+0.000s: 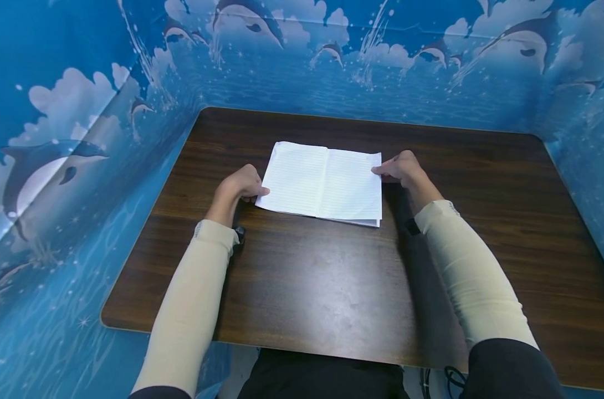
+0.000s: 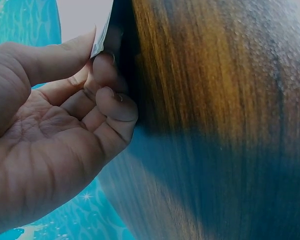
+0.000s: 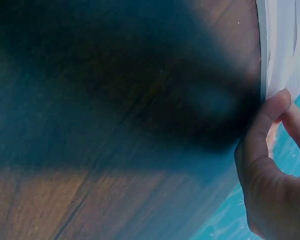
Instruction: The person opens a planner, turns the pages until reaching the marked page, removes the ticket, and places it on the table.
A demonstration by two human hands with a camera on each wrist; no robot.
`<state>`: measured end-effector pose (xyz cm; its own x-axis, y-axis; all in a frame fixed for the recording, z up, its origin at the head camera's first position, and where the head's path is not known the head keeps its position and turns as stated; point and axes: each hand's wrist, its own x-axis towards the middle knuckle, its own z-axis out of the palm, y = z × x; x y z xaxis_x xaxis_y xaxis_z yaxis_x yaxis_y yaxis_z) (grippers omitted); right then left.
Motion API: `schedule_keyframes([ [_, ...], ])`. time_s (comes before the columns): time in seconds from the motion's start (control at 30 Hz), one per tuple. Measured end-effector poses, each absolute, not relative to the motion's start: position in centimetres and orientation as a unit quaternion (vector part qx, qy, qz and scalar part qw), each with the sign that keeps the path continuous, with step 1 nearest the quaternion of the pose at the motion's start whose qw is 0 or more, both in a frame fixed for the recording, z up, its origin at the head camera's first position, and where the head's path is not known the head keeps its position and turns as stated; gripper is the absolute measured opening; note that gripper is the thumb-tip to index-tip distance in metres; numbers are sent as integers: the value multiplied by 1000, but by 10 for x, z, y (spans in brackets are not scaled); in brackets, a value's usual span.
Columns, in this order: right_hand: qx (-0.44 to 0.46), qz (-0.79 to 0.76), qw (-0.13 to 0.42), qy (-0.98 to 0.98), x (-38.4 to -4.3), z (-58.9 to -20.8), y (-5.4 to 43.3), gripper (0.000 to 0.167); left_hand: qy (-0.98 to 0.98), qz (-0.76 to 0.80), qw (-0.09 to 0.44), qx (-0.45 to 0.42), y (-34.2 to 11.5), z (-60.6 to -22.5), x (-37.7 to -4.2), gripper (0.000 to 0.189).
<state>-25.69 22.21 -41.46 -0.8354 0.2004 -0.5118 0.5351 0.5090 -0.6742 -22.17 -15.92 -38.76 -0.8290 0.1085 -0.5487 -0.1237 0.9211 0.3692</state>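
Observation:
An open notebook (image 1: 302, 180) with ruled white pages lies over the middle of the table, its centre fold running away from the person. My left hand (image 1: 241, 183) pinches its near left corner, thumb on top and curled fingers beneath. In the left wrist view that hand (image 2: 65, 105) grips the corner of the stacked pages (image 2: 102, 35). At the right edge, my right hand (image 1: 404, 169) pinches the pages between thumb and fingers. The right wrist view shows the thumb and a finger of this hand (image 3: 275, 165) meeting at the page edge (image 3: 277, 60).
The dark wood-grain table (image 1: 312, 293) extends around the notebook. A blue curtain (image 1: 292, 83) printed with dolphins and clouds encloses its back and sides. Black cables (image 1: 454, 377) hang below the near edge, beside the person's dark-clothed lap (image 1: 322, 377).

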Motion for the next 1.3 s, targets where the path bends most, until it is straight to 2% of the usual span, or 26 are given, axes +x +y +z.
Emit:
schedule_keyframes([
  [0.3, 193, -472, 169, 843, -256, -411, 225, 18, 934, 191, 303, -15, -159, -388, -223, 37],
  [0.9, 162, -465, 150, 857, -254, -358, 217, 26, 935, 186, 301, 2, -157, -387, -222, 38],
  [1.13, 178, -461, 146, 857, -258, -338, 204, 24, 937, 186, 295, 5, -158, -387, -222, 36],
  [1.3, 185, -456, 147, 858, -258, -325, 192, 32, 936, 188, 297, 6, -159, -386, -221, 36],
])
